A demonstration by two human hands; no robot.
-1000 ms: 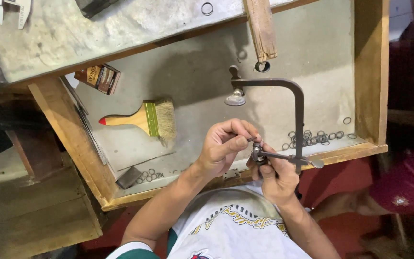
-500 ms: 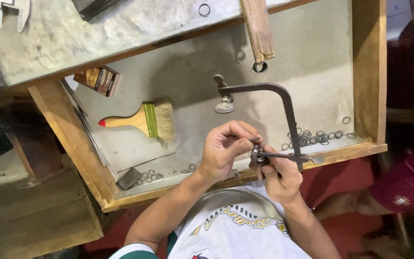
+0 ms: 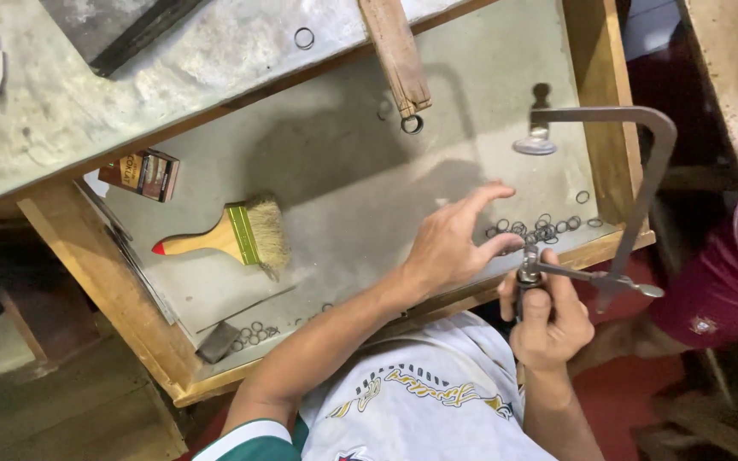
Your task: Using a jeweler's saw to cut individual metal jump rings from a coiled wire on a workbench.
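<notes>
- The wooden tray (image 3: 595, 60) under the table (image 3: 36, 128) holds a brush (image 3: 232, 235) and many little rings (image 3: 544, 229).
- My saw (image 3: 642, 179) stands tall on my right, its frame pointing away from me.
- My right hand (image 3: 548, 320) has its fingers wrapped tight around the saw's handle.
- My left hand (image 3: 450, 248) is nearer the rings, fingers spread, tips just beside them.

Person wears a white short-sleeved shirt (image 3: 424, 405) with black and yellow chest graphic; sleeve cuff (image 3: 254, 437) banded dark green and white. Forearms bare. Both hands ungloved, no rings or watch visible.
</notes>
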